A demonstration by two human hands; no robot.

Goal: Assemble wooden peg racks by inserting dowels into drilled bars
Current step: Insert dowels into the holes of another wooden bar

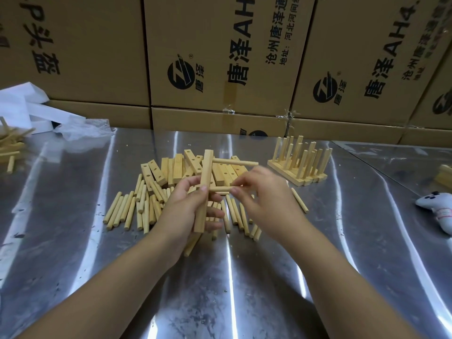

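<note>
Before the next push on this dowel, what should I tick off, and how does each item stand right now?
1. Left grip wraps the bar: ok.
2. Right grip pinches the second dowel: ok.
3. Second dowel's tip meets a hole in the bar: cannot tell, the thumb hides it.
4. First dowel sits in the bar near its top: ok.
5. Second dowel runs roughly parallel to the first: ok.
6. Loose dowels lie close by on the table: ok.
</note>
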